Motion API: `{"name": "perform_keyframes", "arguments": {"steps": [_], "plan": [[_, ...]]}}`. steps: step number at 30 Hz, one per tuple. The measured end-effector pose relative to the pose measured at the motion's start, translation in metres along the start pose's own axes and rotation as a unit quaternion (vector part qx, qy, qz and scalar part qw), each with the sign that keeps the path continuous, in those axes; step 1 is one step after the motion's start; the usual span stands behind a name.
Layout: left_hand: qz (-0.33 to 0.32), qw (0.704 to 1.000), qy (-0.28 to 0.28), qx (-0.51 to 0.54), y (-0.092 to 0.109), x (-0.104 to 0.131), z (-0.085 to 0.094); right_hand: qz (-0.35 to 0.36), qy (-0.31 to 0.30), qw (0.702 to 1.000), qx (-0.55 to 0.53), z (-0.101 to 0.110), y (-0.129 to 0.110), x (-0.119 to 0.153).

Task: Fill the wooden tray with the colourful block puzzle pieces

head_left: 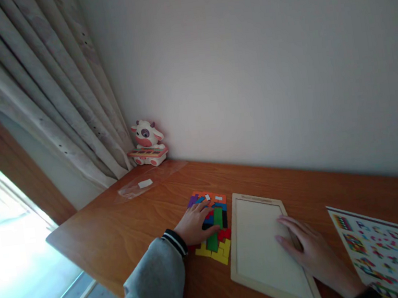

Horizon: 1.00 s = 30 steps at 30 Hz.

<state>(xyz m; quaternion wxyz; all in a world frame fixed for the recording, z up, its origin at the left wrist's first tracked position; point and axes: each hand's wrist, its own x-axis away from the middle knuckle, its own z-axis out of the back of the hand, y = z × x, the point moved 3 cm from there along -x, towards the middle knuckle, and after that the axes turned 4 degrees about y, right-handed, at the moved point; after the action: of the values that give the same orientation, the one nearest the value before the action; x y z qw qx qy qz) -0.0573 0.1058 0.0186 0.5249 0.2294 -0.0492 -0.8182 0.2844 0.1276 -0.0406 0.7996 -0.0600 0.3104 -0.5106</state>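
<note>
The desk spreads wide under everything here, brown wood running far back to the wall, and on its near side sits the shallow wooden tray, a pale panel inside a raised rim, no blocks on that panel. Off to the right, well clear of the tray, lies the printed sheet, crowded with little coloured figures. Now to the patch of coloured blocks, lying flat on the desk just left of the tray, packed edge to edge, and over it comes the left hand, fingers spread, the grip released as far as the view shows, nothing clearly pinched. Across the tray's right rim lies the right hand, thumb and fingers reaching over the panel, loose too and not clenched; whether it bears down is impossible to tell. Good handling here probably means a light, flat touch on the left, because a hard push could shear that snug patch apart, while the right steadies the tray by its rim. Down to single pieces: the long green piece lies partly under the thumb, and it would likely lift best by its edges, leaving the yellow pieces at the near end undisturbed.
</note>
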Motion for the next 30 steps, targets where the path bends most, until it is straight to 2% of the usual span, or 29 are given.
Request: {"name": "perform_keyframes", "arguments": {"steps": [4, 9, 21, 30], "plan": [[-0.072, 0.997, -0.006, 0.042, 0.002, -0.027, -0.011, -0.014, 0.009, 1.000, -0.022, 0.003, 0.005, -0.002], [-0.116, 0.992, 0.004, 0.056, 0.000, -0.022, -0.018, -0.029, 0.019, 0.999, -0.029, 0.007, 0.004, -0.002], [-0.045, 0.994, 0.014, 0.097, -0.014, -0.025, -0.027, -0.051, 0.014, 0.999, -0.011, 0.007, -0.004, -0.021], [-0.051, 0.983, 0.017, 0.175, -0.010, -0.024, -0.026, -0.047, 0.036, 0.998, -0.028, 0.003, 0.002, -0.016]]}}
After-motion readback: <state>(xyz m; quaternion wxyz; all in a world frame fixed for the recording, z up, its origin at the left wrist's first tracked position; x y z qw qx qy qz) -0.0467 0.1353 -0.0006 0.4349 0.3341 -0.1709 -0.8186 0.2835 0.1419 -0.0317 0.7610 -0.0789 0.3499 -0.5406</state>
